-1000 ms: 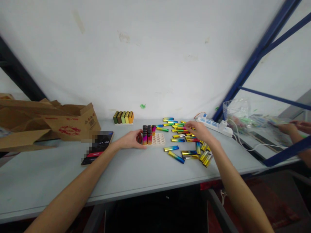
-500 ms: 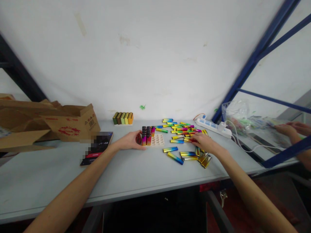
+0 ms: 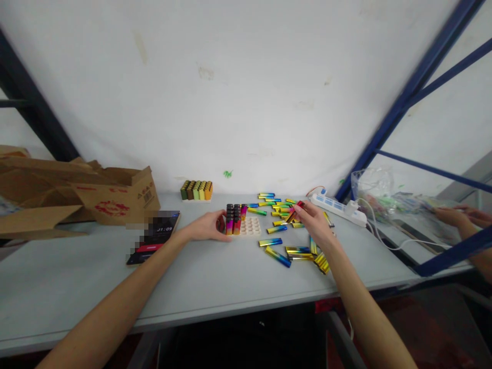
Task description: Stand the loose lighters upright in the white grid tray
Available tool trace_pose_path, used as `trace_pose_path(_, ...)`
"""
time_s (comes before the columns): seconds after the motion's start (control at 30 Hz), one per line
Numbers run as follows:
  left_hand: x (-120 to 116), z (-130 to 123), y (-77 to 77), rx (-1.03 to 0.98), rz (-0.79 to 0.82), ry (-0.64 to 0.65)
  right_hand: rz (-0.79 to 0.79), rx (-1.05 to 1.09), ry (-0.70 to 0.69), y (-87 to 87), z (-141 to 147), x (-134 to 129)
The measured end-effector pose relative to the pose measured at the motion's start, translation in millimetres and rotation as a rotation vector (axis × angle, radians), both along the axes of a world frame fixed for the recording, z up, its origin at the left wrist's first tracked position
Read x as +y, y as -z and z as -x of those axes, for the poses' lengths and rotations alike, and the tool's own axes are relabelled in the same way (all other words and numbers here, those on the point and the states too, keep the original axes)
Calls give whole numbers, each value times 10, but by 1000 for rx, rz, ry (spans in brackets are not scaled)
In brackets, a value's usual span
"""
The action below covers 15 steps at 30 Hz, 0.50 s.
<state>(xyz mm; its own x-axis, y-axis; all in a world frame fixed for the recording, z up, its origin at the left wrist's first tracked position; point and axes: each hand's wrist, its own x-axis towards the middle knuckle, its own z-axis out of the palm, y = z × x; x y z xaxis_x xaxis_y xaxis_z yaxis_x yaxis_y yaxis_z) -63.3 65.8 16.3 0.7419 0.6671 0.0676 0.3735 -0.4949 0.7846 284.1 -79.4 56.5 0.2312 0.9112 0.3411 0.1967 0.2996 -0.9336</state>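
A white tray with round holes lies mid-table, several black-topped, pink and red lighters upright in its left part. Curled round the left end of these lighters is my left hand, thumb and fingertips against them. My right hand pinches a red and gold lighter, tilted, above the loose pile. Several shiny yellow, blue and green lighters lie scattered on the table to the right of the tray.
Upright green and orange lighters fill another tray near the wall. Left are a cardboard box and a phone. A white power strip, plastic bag and blue frame stand right; another person's hand is beyond.
My right hand has lifted from the pile with the red and gold lighter and moved slightly left. My left hand remains at the upright lighters. The view has shifted slightly.
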Motion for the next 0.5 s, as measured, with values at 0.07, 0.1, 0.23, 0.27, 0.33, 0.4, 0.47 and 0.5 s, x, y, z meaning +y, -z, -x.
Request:
trace_pose_path(0.07,11,2,11,23,-15,2,6,155,-106,-38,199,91)
trace_pose_path(0.1,15,2,15,35,-25,1,21,209,-177,-63,295,135)
trace_pose_path(0.23,3,-3,9,50,-44,0,53,262,-351,-117,643,316)
trace_pose_path(0.27,-4,-5,4,50,-48,-1,47,250,-358,-108,715,362)
trace_pose_path(0.33,-19,-8,-4,45,-54,-3,47,229,-345,-63,833,444)
trace_pose_path(0.4,-26,-11,-7,36,-55,0,63,224,-311,7,908,503)
trace_pose_path(0.47,-24,-11,-3,26,-53,4,101,229,-282,85,942,533)
trace_pose_path(0.5,-19,-11,1,22,-52,6,123,241,-272,122,947,541)
